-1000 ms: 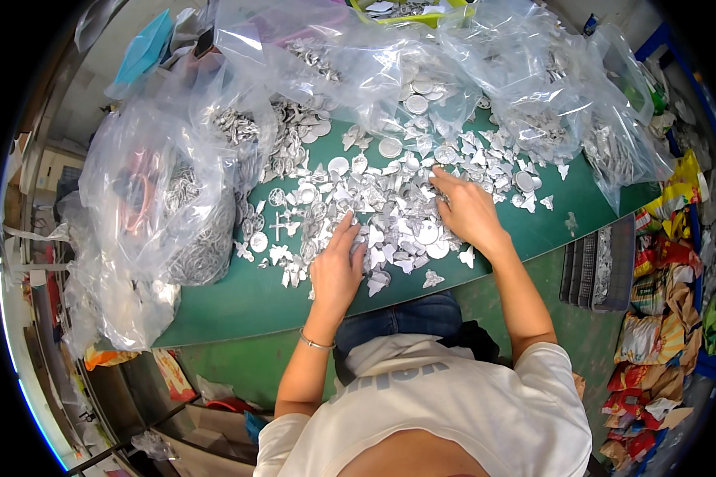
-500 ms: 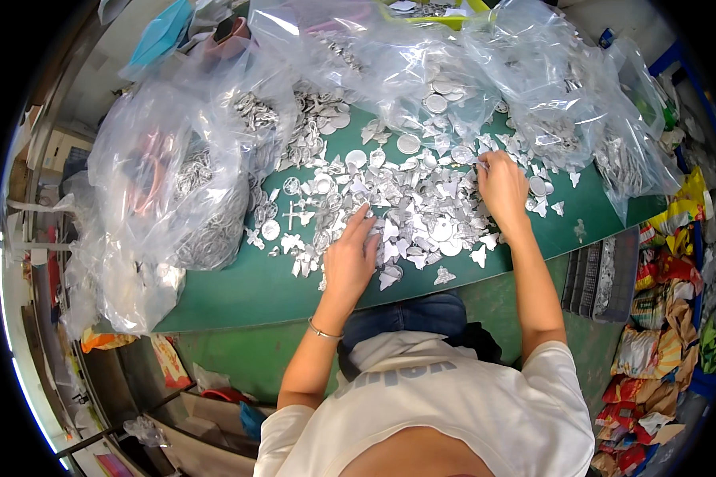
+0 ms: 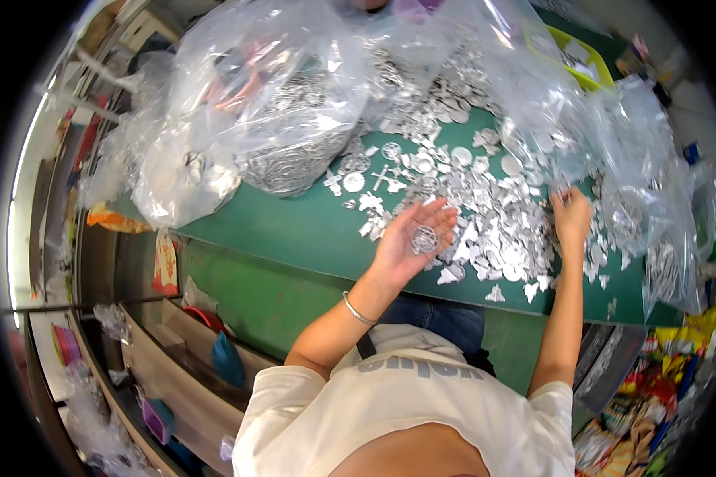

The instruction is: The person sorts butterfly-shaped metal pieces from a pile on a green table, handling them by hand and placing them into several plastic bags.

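My left hand (image 3: 395, 253) is turned palm up over the near left edge of the pile, fingers stretched out. On its palm lies a round silver openwork pendant (image 3: 424, 240). My right hand (image 3: 573, 220) is at the right side of the pile, fingertips bent together among the pieces; what they hold, if anything, is too small to make out. Between the hands spreads a heap of flat silver metal pieces (image 3: 493, 219), many winged or disc-shaped. A cross-shaped piece (image 3: 380, 176) and a round openwork disc (image 3: 354, 182) lie left of the heap.
Large clear plastic bags of metal pieces (image 3: 282, 163) stand along the far and left sides of the green table (image 3: 294, 230). A yellow-green tray (image 3: 593, 60) is at the far right. Below the table's right end are a grey crate (image 3: 608, 362) and colourful packets (image 3: 636, 413).
The view has turned, so the table sits differently in it. My left hand has come off the heap and turned palm up with the pendant on it. My right hand remains at the heap's right side.
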A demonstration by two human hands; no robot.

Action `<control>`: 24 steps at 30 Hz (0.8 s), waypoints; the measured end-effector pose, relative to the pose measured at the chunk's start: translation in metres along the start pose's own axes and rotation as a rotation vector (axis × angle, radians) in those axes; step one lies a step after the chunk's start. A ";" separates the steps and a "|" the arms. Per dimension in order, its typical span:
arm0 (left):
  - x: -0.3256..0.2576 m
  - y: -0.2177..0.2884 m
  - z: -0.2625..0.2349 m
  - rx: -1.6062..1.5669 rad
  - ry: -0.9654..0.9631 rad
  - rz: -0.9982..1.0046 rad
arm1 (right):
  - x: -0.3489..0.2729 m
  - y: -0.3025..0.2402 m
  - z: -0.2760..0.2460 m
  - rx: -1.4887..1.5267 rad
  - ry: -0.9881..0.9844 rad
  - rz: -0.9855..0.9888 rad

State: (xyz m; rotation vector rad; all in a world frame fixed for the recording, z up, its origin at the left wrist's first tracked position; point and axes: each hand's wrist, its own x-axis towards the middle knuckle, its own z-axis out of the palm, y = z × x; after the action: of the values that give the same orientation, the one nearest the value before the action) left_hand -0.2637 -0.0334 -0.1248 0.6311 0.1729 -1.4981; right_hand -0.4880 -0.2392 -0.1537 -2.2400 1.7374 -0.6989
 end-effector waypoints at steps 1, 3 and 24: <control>0.000 -0.001 -0.010 0.003 -0.052 0.003 | -0.005 -0.002 -0.005 0.092 0.020 -0.037; 0.001 -0.004 -0.021 0.092 -0.070 0.010 | -0.016 -0.009 -0.016 0.143 0.050 -0.113; -0.064 0.165 -0.049 0.408 0.433 1.175 | -0.098 -0.089 -0.030 0.994 -0.755 0.164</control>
State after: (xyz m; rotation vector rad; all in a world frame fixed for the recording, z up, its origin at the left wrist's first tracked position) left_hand -0.0988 0.0377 -0.0883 1.1192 -0.1732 -0.2400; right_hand -0.4459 -0.1177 -0.1109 -1.3595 0.8715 -0.4270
